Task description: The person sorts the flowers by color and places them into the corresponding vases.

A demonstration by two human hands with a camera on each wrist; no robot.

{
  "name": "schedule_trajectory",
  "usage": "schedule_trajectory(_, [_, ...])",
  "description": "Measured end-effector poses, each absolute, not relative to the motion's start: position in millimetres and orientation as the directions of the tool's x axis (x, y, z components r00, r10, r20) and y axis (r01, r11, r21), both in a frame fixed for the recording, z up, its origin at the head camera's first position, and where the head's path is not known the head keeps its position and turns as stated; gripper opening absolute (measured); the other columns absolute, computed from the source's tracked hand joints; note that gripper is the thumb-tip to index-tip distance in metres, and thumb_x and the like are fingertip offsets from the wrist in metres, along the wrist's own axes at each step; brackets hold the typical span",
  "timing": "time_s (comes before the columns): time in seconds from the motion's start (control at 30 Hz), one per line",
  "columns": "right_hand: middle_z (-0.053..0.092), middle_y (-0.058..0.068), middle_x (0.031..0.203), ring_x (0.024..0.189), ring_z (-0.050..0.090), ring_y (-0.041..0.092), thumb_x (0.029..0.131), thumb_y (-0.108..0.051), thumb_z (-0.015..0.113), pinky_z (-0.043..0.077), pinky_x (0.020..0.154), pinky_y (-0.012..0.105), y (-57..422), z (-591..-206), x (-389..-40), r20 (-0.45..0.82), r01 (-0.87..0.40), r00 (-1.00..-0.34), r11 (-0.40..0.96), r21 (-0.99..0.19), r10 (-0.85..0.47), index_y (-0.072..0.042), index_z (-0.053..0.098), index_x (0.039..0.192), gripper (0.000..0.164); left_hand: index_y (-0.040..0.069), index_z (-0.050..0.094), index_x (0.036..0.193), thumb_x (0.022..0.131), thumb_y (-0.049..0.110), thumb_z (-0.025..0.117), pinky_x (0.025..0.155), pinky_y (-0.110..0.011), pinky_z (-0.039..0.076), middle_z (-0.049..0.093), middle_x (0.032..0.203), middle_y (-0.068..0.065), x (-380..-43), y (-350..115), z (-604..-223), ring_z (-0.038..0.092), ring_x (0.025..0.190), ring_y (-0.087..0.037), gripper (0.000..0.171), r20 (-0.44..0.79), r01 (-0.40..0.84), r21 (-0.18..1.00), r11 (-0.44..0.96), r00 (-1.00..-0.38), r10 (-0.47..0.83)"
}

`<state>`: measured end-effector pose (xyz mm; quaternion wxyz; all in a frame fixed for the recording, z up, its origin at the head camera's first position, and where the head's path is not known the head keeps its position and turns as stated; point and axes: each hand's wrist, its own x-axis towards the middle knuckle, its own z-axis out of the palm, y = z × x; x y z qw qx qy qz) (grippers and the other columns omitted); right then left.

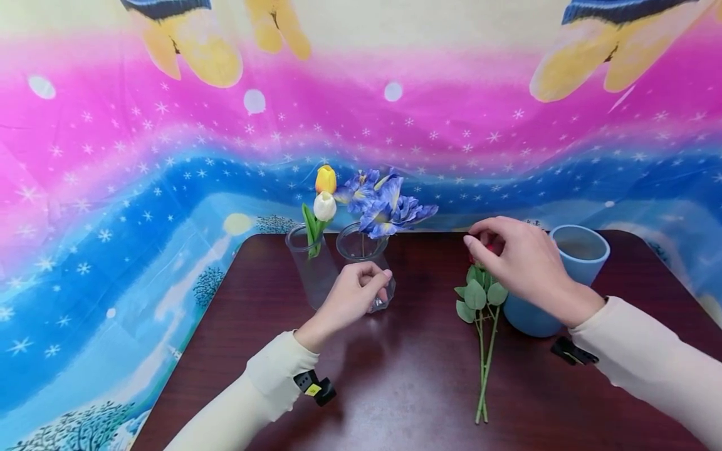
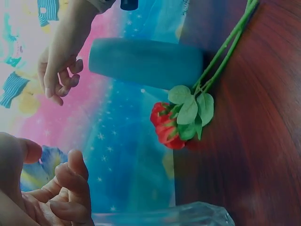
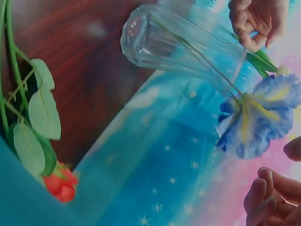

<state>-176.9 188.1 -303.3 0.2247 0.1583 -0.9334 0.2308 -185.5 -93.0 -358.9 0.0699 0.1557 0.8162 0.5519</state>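
My left hand (image 1: 351,293) is raised in front of the clear glass vase (image 3: 141,35) that holds blue-purple irises (image 1: 389,207). Its fingers are loosely bent, the thumb stands apart from them, and nothing is in it. My right hand (image 1: 521,258) hovers above the heads of the red roses (image 2: 167,127), beside a blue vase (image 1: 533,313). In the left wrist view its fingers hang loosely curled, apart from the roses, and hold nothing. The roses lie on the table with their green stems (image 1: 485,369) toward me; in the head view the right hand largely hides their heads.
A second glass vase (image 1: 310,275) with a yellow tulip (image 1: 325,179) and a white tulip (image 1: 324,207) stands left of the iris vase. All stand on a dark red-brown table (image 1: 412,388). Behind its far edge hangs a printed cloth (image 1: 451,125).
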Motion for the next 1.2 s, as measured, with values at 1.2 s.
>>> schedule_trajectory(1.2, [0.061,0.027,0.103,0.086,0.056,0.04,0.101,-0.031,0.059,0.04,0.051,0.043,299.5,-296.8,-180.3,0.362,-0.045,-0.929,0.95,-0.31,0.074,-0.001,0.066,0.119,0.036,0.015,0.066,0.087,0.102,0.036,0.057,0.051,-0.024,0.032,0.068,0.066,0.002,-188.3,-56.1,-362.6,0.041,0.049,-0.011,0.027,0.078,0.246,0.865,0.437,-0.927,0.368])
